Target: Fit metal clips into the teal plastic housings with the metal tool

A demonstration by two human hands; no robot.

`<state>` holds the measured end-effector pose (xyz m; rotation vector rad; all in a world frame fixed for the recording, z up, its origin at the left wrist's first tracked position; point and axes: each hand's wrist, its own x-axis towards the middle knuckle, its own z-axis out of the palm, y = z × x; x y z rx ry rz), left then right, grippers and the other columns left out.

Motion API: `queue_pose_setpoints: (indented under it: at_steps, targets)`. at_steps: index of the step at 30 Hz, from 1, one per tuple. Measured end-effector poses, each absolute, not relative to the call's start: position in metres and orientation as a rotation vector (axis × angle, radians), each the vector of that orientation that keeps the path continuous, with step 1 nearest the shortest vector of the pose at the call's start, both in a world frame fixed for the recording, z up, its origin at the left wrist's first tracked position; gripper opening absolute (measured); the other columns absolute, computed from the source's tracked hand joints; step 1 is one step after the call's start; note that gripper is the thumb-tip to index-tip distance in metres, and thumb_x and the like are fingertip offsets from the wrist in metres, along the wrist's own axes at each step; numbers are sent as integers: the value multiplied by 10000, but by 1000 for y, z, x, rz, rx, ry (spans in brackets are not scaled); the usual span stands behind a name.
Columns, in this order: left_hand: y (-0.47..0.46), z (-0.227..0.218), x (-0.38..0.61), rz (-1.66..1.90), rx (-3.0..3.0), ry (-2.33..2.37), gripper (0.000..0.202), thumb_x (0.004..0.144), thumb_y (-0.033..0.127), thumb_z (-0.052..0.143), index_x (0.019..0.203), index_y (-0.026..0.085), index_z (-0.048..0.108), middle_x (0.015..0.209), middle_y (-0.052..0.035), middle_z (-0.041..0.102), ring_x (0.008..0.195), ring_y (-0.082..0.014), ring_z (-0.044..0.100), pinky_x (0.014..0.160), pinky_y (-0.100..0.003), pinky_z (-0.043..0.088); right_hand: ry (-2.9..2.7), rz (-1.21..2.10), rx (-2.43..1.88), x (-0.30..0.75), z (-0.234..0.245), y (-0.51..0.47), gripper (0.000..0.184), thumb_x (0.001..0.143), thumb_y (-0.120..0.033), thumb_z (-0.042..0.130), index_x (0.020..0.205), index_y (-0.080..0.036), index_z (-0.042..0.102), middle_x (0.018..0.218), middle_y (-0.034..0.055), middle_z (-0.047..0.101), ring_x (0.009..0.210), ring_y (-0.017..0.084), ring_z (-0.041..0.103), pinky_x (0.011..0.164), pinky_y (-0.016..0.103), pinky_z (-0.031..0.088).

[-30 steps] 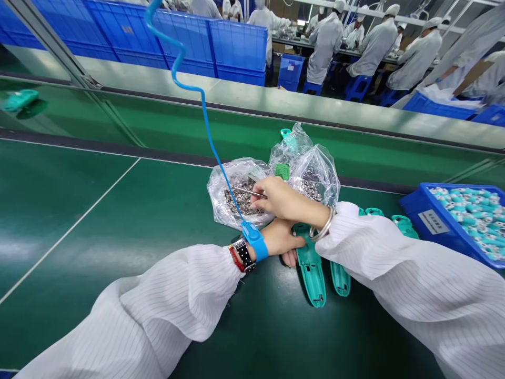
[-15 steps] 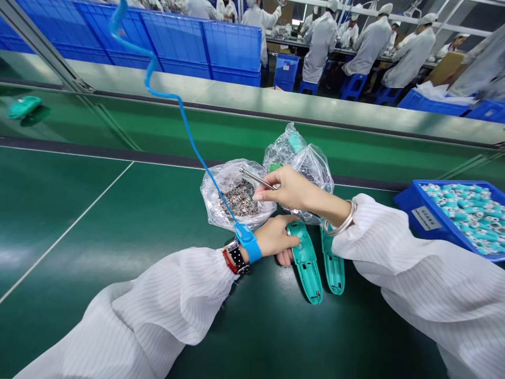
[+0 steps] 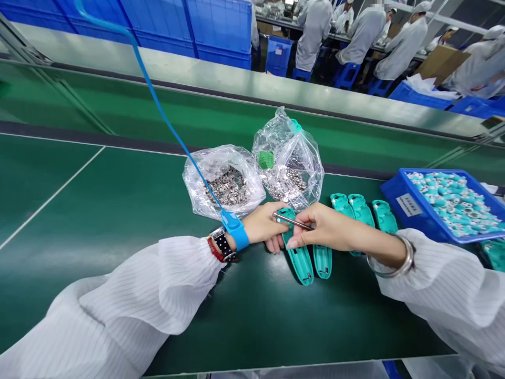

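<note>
While left fingers (image 3: 272, 243) pinch a teal shell (image 3: 301, 263) and right fingers (image 3: 303, 240) a rod (image 3: 291, 219), clear bags (image 3: 194, 184) hold metal parts (image 3: 229, 192).

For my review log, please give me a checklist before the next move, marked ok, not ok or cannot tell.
Left hand holding the long teal plastic shell: ok.
Right hand gripping the slim silver metal rod: ok.
Shell's upper end in full view: not ok, rod and hands cover parts.
Rod tip touching the shell: cannot tell.
Wide blue wrist strap worn, on the left: ok.
Crumpled clear plastic bag of shiny metal pieces open: ok.
</note>
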<state>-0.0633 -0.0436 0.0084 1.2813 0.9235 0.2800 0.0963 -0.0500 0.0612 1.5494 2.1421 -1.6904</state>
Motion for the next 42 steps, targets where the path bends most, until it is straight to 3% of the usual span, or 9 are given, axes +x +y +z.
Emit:
queue_pose_setpoints:
  at_steps: [6,12,16,18,23,26,33,38,42]
  targets:
    - [-41,0,-64,330,1373,875,172,801,229,498,948,158,446,517,18,579,456,-177,601,369,-223,480,2162,-1552,1706,104,58,-63,363,625,-448,716,652,-95,639,515,-36,422,508,15,315,472,173,222]
    - [-41,0,-62,288,1364,960,356,772,135,441,1126,163,415,520,27,587,472,-190,608,390,-242,487,2108,-1644,1696,111,65,-68,301,636,-399,710,724,-112,676,555,-18,503,522,28,376,496,172,287]
    - [-41,4,-62,262,1394,1007,383,803,170,439,1184,148,413,539,12,595,470,-165,602,399,-198,464,2098,-1608,1624,112,68,-71,251,755,-349,594,756,-107,662,468,-34,411,443,23,299,455,183,248]
    - [-41,4,-62,255,1399,1017,392,802,166,442,1192,141,409,540,9,598,460,-139,592,409,-163,446,2164,-1487,1614,112,69,-72,272,792,-353,548,726,-115,662,489,-25,439,448,23,286,455,189,233]
    - [-41,3,-62,260,1361,976,416,791,153,443,1200,137,369,531,0,603,471,-167,602,400,-188,453,2302,-1406,1691,111,67,-72,210,813,-295,529,769,-124,642,756,29,634,638,68,515,588,192,363]
    - [-42,2,-63,271,1369,969,362,784,146,443,1143,144,397,529,3,601,474,-177,606,400,-211,469,2296,-1453,1786,109,65,-73,169,770,-293,594,772,-125,573,719,19,620,630,81,533,578,193,380]
    - [-40,4,-64,295,1433,930,207,818,222,477,1009,149,447,551,5,600,466,-135,594,418,-165,451,2431,-1202,1748,103,50,-79,185,765,-314,603,725,-135,574,597,-19,515,513,42,366,494,177,277]
    - [-40,1,-62,326,1463,985,270,782,171,476,1050,131,477,544,20,594,436,-103,564,419,-139,417,2455,-1153,1812,106,54,-72,186,757,-318,609,739,-133,613,698,7,587,623,73,461,577,191,335]
    - [-39,-5,-64,415,1466,984,417,724,151,524,1138,111,490,529,24,595,441,-94,556,441,-135,421,2567,-775,2121,130,79,-36,176,797,-296,559,776,-138,631,758,24,623,707,97,529,668,210,368]
